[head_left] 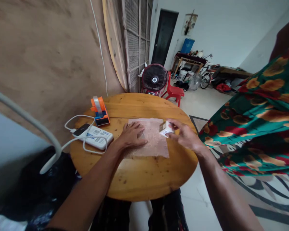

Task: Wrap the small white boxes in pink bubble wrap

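Note:
A sheet of bubble wrap lies spread on the round wooden table. My left hand rests flat on its left part, fingers apart, with nothing held. In my right hand is a small white box with printed sides, gripped between thumb and fingers. The box is tilted over the right edge of the bubble wrap; whether it touches the sheet I cannot tell.
At the table's left stand an orange and blue tape dispenser and a white power bank with a looping cable. Behind the table are a fan and a red chair. Patterned green cloth hangs at the right.

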Demonstrator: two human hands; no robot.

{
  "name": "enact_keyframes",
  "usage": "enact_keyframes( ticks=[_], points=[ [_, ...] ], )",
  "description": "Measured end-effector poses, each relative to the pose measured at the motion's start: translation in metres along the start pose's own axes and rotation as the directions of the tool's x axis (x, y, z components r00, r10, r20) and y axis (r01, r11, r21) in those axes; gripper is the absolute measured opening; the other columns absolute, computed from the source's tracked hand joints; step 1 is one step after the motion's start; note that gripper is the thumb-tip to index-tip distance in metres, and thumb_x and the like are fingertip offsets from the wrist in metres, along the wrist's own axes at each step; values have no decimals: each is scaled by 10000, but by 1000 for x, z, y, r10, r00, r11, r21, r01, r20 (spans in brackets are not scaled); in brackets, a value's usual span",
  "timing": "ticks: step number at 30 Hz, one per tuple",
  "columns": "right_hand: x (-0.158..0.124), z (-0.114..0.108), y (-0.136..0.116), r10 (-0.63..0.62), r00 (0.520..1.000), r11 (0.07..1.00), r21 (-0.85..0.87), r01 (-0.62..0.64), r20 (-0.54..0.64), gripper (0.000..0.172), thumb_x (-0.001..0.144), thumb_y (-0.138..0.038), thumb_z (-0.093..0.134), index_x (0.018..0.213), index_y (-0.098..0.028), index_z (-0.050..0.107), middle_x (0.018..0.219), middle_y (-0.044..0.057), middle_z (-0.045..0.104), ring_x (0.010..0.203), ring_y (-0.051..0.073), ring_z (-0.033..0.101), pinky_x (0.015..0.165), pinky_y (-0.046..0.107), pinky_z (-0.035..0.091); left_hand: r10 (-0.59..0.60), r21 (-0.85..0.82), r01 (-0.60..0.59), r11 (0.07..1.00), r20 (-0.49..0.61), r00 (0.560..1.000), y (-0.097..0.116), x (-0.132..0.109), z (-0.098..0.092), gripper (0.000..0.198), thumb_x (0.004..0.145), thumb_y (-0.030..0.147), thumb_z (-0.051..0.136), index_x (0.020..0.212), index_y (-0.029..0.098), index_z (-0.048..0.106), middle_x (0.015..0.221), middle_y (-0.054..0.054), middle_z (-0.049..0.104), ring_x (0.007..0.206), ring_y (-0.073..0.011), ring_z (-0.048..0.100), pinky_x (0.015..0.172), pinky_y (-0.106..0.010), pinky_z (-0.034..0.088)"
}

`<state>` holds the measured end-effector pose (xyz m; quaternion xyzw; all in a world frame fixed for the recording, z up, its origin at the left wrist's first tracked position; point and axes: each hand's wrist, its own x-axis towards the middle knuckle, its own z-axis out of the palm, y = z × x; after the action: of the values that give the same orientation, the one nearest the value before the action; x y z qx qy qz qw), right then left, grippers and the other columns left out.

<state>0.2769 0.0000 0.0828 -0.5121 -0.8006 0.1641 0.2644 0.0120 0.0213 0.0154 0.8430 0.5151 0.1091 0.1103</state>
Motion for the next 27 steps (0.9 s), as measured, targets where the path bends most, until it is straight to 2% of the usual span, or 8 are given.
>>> enact_keyframes(
  ticks=[3, 7, 10, 14, 16, 21, 27],
  points=[
    [17, 26, -27, -153, 978, 985, 97, 140, 143, 554, 751, -164, 658, 1296, -227, 580, 1236, 58, 652, 1020, 198, 638, 914, 325, 482, 4, -10, -4, 1000, 9, 1000, -1, 1, 1, 752, 774, 673, 549, 1406, 275, 466, 1556, -133, 325, 1432, -382, 266, 1132, -606, 179],
    [33, 52, -35, -203, 951, 979, 69, 192, 231, 598, 719, -78, 637, 1296, -227, 587, 1259, 71, 645, 1115, 229, 607, 980, 371, 450, 21, -65, -19, 998, 32, 999, -5, 2, -1, 768, 766, 566, 606, 1445, 283, 388, 1548, -126, 337, 1435, -400, 240, 1124, -633, 169],
    [35, 60, -27, -205, 952, 978, 89, 189, 228, 637, 719, -73, 639, 1325, -256, 568, 1238, 60, 656, 1092, 231, 618, 965, 374, 465, 50, -154, -41, 987, 58, 997, -5, 1, -8, 728, 798, 410, 564, 1468, 257, 327, 1556, -121, 328, 1434, -366, 254, 1131, -630, 159],
    [35, 69, -17, -185, 964, 979, 125, 163, 191, 625, 748, -115, 655, 1350, -242, 545, 1272, 84, 632, 1118, 234, 609, 974, 389, 466, 53, -222, -40, 974, 52, 997, -3, -1, -17, 664, 777, 253, 506, 1427, 253, 376, 1517, -97, 397, 1391, -330, 336, 1138, -612, 159],
    [36, 73, -16, -194, 964, 976, 133, 171, 182, 627, 746, -106, 653, 1353, -216, 540, 1313, 105, 606, 1172, 242, 580, 1009, 407, 443, 55, -266, -41, 963, 47, 997, -4, -1, -19, 641, 783, 247, 485, 1418, 264, 395, 1515, -78, 408, 1390, -323, 341, 1145, -600, 151],
    [37, 76, -19, -246, 946, 968, 107, 227, 211, 619, 714, -69, 648, 1310, -220, 576, 1292, 100, 619, 1203, 264, 554, 1045, 436, 410, 10, -307, 13, 952, 73, 997, -13, 3, -12, 729, 767, 199, 417, 1488, 223, 313, 1588, -78, 285, 1469, -290, 203, 1173, -566, 66],
    [28, 79, -5, -264, 947, 947, 233, 219, 182, 729, 736, -150, 663, 1426, -245, 447, 1407, 89, 521, 1281, 255, 499, 1085, 437, 375, 19, -349, -19, 937, -4, 1000, -18, 6, -7, 642, 770, 226, 473, 1412, 230, 446, 1505, -55, 440, 1408, -258, 341, 1181, -475, 188]
  ],
)
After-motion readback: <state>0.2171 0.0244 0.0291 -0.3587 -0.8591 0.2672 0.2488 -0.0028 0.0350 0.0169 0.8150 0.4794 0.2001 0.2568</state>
